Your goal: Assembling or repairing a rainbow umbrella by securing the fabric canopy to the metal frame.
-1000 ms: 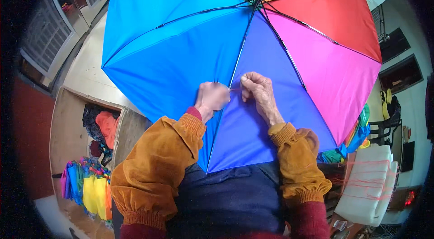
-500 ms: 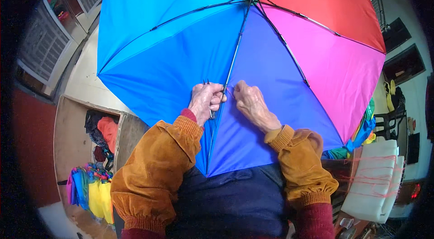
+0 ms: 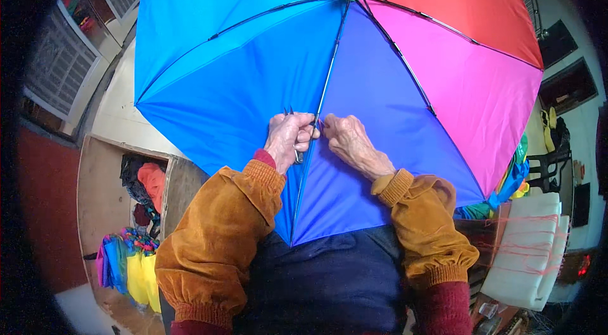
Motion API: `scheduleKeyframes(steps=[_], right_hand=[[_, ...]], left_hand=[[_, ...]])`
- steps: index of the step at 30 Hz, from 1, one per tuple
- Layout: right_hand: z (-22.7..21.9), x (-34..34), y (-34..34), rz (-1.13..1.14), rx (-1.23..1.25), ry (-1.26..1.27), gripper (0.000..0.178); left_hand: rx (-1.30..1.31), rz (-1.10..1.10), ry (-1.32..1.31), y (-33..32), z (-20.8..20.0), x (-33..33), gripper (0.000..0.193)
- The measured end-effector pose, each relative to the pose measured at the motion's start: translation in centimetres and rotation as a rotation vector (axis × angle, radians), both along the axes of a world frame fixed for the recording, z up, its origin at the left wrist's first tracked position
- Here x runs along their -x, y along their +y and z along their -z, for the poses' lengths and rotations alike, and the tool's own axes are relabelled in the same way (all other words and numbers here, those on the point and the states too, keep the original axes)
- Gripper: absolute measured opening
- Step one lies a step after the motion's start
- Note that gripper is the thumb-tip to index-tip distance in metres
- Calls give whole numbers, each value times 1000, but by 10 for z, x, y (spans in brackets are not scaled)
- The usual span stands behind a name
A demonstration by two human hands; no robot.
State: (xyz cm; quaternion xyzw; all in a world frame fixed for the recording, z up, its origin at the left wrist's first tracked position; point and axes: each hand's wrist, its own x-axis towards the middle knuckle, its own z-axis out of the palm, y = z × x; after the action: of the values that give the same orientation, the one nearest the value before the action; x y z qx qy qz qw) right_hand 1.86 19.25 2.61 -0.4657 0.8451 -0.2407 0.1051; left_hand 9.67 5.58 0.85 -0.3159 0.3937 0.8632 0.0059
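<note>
An open rainbow-coloured umbrella (image 3: 209, 107) spreads over my lap, its underside and dark metal ribs facing me. My left hand (image 3: 290, 137) is closed around the nearest rib (image 3: 327, 82), at the seam between the blue and violet panels. Tucked in the same palm is a small pair of thread snips (image 3: 299, 157), with pointed tips showing above the knuckles and a metal loop below. Just right of the rib, my right hand (image 3: 351, 144) pinches what looks like a fine thread, hardly visible, close to the left fingertips.
At left stands an open wooden box (image 3: 101, 189) with dark and coral cloth in it. Below, folded colourful fabric (image 3: 136, 268) hangs in a bunch. White foam blocks (image 3: 522, 249) wrapped with red threads stand at right, near more multicoloured cloth (image 3: 506, 186).
My right hand has moved slightly left and up, its fingertips nearer the rib. The left hand keeps its grip on rib and snips. The umbrella has shifted only slightly.
</note>
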Motion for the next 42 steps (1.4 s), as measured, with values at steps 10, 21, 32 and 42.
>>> scheduleKeyframes(steps=[10, 21, 32, 42], right_hand=[[1, 10, -5, -12, 109, 21, 7], [10, 11, -15, 23, 200, 80, 9], [-4, 6, -12, 353, 157, -798, 12], [7, 9, -9, 297, 172, -448, 15]], left_hand=[[26, -15, 39, 4, 1, 3, 10], [14, 30, 76, 2, 6, 8, 14], [11, -284, -6, 18, 5, 5, 11], [42, -140, -93, 11, 0, -3, 13]])
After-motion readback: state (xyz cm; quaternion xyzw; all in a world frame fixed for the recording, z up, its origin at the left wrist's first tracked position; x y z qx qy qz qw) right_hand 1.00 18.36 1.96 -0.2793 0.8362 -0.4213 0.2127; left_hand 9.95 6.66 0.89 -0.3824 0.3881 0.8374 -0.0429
